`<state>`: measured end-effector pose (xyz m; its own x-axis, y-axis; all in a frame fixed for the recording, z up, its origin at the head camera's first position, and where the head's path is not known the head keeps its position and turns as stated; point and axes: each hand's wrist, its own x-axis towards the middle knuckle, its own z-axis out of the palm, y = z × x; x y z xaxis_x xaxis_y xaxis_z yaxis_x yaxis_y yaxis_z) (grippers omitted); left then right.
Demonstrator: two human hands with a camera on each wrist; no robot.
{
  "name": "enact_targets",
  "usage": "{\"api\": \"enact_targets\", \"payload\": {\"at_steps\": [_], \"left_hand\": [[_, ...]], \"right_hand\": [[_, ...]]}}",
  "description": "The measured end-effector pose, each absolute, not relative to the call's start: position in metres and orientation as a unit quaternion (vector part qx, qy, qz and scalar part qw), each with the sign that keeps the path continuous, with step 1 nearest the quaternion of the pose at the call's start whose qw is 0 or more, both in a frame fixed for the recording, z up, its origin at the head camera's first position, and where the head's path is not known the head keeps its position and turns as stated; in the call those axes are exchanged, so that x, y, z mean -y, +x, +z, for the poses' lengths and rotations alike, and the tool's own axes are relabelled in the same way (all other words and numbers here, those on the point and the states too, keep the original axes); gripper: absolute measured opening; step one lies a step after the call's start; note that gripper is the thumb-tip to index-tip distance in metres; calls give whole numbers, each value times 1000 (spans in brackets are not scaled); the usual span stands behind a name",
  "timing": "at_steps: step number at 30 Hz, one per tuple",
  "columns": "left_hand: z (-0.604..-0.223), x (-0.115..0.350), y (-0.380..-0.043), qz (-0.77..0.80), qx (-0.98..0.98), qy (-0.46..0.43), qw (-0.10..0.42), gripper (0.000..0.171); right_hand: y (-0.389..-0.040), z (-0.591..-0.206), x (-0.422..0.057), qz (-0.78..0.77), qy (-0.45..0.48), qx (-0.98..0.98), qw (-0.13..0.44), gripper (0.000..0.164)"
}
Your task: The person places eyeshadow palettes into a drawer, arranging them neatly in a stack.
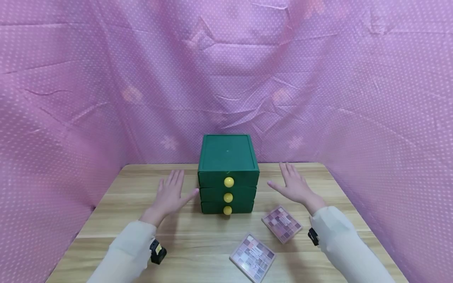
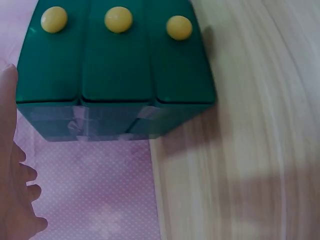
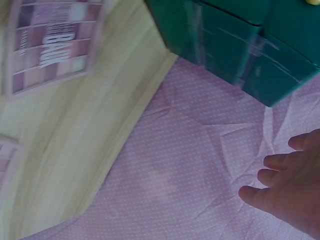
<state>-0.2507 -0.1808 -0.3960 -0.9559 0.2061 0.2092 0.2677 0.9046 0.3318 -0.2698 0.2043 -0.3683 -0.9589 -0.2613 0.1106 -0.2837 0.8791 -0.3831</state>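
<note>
A green box of three stacked drawers (image 1: pixel 228 153) stands toward the back of the table, each drawer front bearing a round yellow knob (image 1: pixel 229 182). All three drawers look closed. My left hand (image 1: pixel 170 196) is held to the left of the box, fingers spread, its thumb near the box's side. To the right of the box, my right hand (image 1: pixel 294 186) is likewise spread and holds nothing. Two eyeshadow palettes lie on the table: one palette (image 1: pixel 282 224) just below my right hand, the other palette (image 1: pixel 253 258) nearer the front.
The wooden tabletop (image 1: pixel 124 204) carries the box and palettes. Pink dotted cloth (image 1: pixel 170 98) hangs behind and along both sides of the table. A small black device (image 1: pixel 157 251) is worn at the left wrist, another device (image 1: pixel 313 237) at the right.
</note>
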Motion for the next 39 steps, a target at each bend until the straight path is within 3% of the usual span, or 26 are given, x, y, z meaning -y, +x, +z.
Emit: {"api": "enact_targets", "payload": {"at_steps": [12, 19, 28, 39], "left_hand": [[-377, 168, -266, -298, 943, -109, 101, 83], [-372, 150, -275, -402, 908, -89, 82, 78], [-376, 138, -285, -517, 849, -59, 93, 61], [-392, 132, -302, -655, 752, -17, 74, 59]], "right_hand": [[-274, -343, -181, 297, 142, 943, 43, 85], [-278, -338, -164, 407, 108, 900, 112, 66], [-273, -337, -134, 543, 96, 814, 180, 38], [-268, -357, -100, 675, 39, 723, 144, 26]]}}
